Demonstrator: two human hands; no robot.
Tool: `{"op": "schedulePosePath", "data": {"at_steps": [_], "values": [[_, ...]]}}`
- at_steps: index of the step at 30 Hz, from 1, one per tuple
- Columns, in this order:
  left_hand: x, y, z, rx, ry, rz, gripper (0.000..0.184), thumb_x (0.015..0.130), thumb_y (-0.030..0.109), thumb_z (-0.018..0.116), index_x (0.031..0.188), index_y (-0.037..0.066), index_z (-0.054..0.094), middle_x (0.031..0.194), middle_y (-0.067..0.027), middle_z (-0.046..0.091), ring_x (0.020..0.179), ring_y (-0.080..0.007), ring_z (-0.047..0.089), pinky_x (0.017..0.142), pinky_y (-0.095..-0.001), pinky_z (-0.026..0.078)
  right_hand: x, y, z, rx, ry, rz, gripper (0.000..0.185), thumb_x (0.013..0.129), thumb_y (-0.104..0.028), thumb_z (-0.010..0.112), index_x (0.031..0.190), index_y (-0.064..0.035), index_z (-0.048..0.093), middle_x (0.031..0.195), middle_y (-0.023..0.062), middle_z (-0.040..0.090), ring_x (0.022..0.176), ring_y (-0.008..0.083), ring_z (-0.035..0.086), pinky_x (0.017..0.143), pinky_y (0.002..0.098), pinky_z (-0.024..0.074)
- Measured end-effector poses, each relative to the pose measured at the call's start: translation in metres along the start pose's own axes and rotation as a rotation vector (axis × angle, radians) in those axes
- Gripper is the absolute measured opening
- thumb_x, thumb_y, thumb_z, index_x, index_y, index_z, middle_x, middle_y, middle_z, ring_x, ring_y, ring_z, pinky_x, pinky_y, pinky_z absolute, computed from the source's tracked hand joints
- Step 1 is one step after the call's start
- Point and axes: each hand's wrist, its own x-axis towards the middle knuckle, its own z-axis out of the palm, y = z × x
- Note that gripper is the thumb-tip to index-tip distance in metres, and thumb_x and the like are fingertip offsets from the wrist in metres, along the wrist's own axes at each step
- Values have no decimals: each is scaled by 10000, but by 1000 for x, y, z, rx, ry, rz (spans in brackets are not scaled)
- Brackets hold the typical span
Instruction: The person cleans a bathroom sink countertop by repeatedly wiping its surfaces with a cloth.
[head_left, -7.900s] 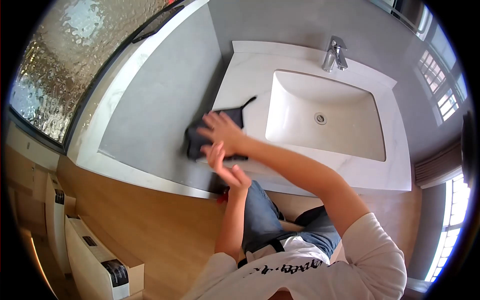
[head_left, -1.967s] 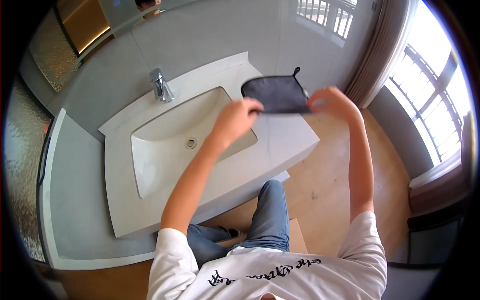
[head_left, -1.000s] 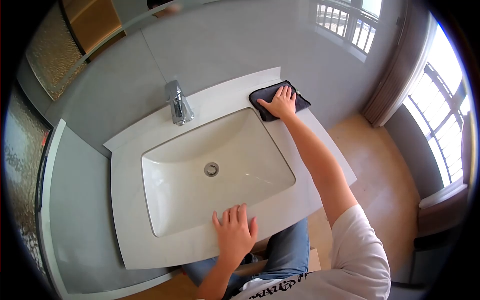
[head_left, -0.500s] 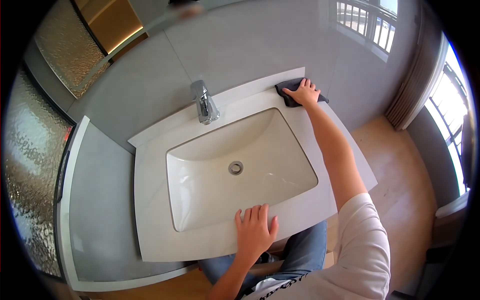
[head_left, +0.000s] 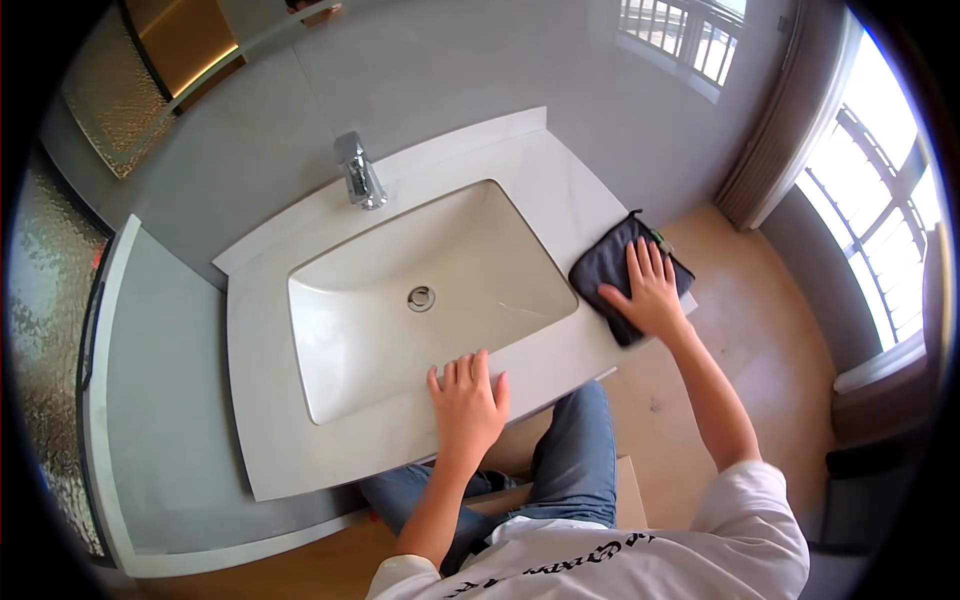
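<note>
Two bare hands work at a washbasin, the basin (head_left: 460, 250) serving as the landmark. Nearest the viewer are the person's white shirt (head_left: 600, 570) and blue jeans (head_left: 578, 450), both in front of the basin. The left hand (head_left: 467, 408) rests on the countertop (head_left: 270, 440) at the basin's front rim, fingertips near the inner lip; its fingers are slightly apart, the thumb spread away, and it grips nothing. The right hand (head_left: 653, 298) lies flat upon a dark cloth (head_left: 605, 262), to the right of the basin; its fingers are slightly parted, the thumb set wide, pressing rather than clamping.

The cloth has just shifted from the rear right of the basin toward its front right, where it reaches the countertop's outer edge. Contact therefore falls at the front end of this side strip, away from the backsplash (head_left: 480, 138). Whether any cloth folds beneath the palm cannot be told.

Farther off, a metal drain (head_left: 421, 298) sits within the basin, and a chrome faucet (head_left: 360, 175) stands behind it. Beyond the basin rises a grey wall (head_left: 440, 70); a curtain (head_left: 785, 120) and window (head_left: 870, 200) lie to its far right.
</note>
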Motion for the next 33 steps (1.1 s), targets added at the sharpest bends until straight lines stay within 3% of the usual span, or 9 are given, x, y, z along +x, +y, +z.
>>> {"op": "schedulePosePath", "data": {"at_steps": [3,7,15,17,21,29,33], "values": [[-1,2,-1,29,30,5,402,889,303,610,1181,31,562,1037,-97,613,999,-276,573,1004,-554,378,-61,-10,-27,46,-64,-82,974,850,-655,556,1473,49,303,1543,258,265,1453,409,201,1169,529,156],[-1,4,-7,57,13,3,410,886,311,608,1182,31,561,1036,-94,611,997,-266,576,1001,-548,391,-56,-20,-33,58,-142,-50,1025,826,-666,580,1487,51,264,1560,259,225,1462,407,178,1178,522,133],[1,4,-11,-25,-80,-44,432,882,273,619,1224,21,544,1103,-119,604,1050,-298,559,1026,-561,349,121,-51,39,62,-29,-144,1046,826,-742,489,1476,54,291,1548,254,262,1450,398,216,1175,515,156],[0,-1,-11,15,-72,-74,420,880,281,617,1209,29,547,1102,-116,607,1051,-291,561,1016,-553,355,198,-85,63,50,5,-12,1040,837,-748,454,1476,56,292,1547,249,269,1446,397,227,1170,523,164],[6,4,-11,32,-106,-67,381,876,297,610,1159,49,550,1074,-103,609,1021,-273,566,996,-535,371,268,-131,76,32,-21,258,1061,841,-766,425,1470,78,290,1543,249,279,1451,397,207,1159,559,140],[2,2,-8,0,-78,-70,385,867,300,619,1156,58,544,1025,-100,600,980,-269,564,972,-524,379,315,-144,88,-29,-57,323,1092,829,-792,409,1483,71,266,1545,232,285,1454,392,202,1153,558,150],[1,2,-5,-48,-73,-73,369,862,301,623,1130,56,554,1010,-105,604,983,-272,563,974,-519,376,289,-123,78,26,-83,114,1106,800,-837,390,1515,-5,250,1576,176,261,1469,328,201,1168,525,155]]}}
